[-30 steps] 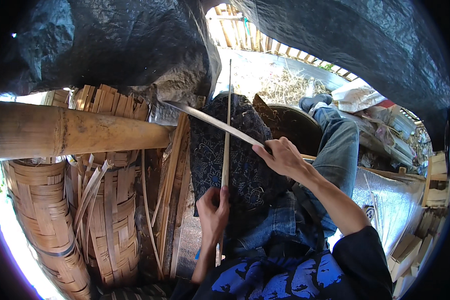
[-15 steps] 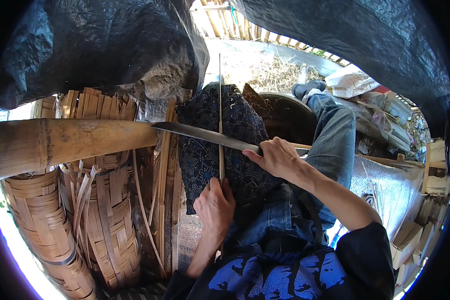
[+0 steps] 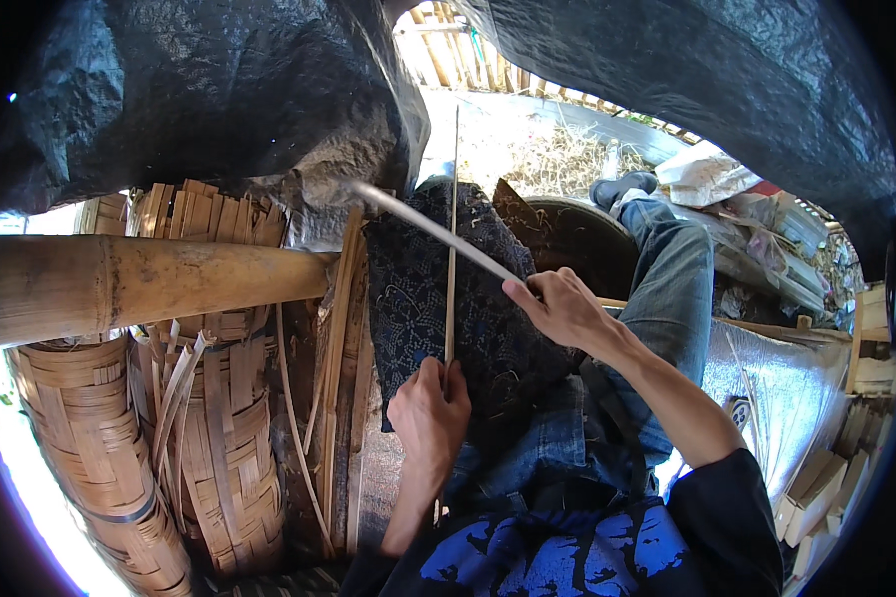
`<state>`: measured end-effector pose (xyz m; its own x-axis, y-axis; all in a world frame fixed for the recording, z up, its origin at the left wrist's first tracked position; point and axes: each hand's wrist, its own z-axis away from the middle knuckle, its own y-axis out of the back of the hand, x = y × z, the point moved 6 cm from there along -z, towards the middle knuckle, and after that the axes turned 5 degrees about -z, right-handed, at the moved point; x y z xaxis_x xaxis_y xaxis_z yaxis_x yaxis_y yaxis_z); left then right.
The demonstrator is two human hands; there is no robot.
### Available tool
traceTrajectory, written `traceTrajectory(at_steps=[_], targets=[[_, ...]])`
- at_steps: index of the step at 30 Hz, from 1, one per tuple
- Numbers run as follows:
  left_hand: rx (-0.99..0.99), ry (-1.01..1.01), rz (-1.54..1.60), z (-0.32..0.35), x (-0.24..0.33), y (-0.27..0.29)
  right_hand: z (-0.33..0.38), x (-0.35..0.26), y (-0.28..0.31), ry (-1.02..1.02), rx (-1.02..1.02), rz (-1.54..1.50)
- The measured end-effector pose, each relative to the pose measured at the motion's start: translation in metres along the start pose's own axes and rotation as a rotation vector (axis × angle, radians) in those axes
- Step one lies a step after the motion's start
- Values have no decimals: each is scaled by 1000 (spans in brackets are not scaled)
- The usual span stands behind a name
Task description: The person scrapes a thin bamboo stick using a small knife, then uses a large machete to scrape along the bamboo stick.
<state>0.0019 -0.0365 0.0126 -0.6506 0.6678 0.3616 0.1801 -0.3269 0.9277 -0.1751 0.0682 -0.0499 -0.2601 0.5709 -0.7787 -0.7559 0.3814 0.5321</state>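
My right hand (image 3: 560,308) is closed round the handle of a long knife (image 3: 423,224), whose blade is blurred and points up and to the left. The blade crosses a thin bamboo strip (image 3: 451,318); I cannot tell whether they touch. My left hand (image 3: 430,413) pinches the strip near its lower part, and the rest of it stretches away from me. Beneath both lies a dark blue patterned cloth (image 3: 403,298), spread over my lap and dotted with shavings.
A thick bamboo pole (image 3: 199,279) comes in from the left, above woven bamboo baskets (image 3: 80,428). Upright bamboo slats (image 3: 343,318) stand beside the cloth. Beyond it on the right is a dark round container (image 3: 587,244). Black tarpaulin (image 3: 219,99) hangs overhead.
The knife blade has swung upward, its tip lifting away from the pole's end. My left hand keeps its hold on the strip. The whole view has shifted slightly.
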Motion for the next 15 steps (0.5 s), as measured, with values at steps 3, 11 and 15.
traceTrajectory(at_steps=[3, 11, 15], targets=[[-37, -32, -47, -3, 5, -7, 13, -2, -3, 121, 5, 102], [-83, -129, -105, -5, 16, -13, 22, 2, -1, 264, 55, 219], [-167, -64, 82, -15, 2, -10, 20, 8, -4, 342, 60, 230]])
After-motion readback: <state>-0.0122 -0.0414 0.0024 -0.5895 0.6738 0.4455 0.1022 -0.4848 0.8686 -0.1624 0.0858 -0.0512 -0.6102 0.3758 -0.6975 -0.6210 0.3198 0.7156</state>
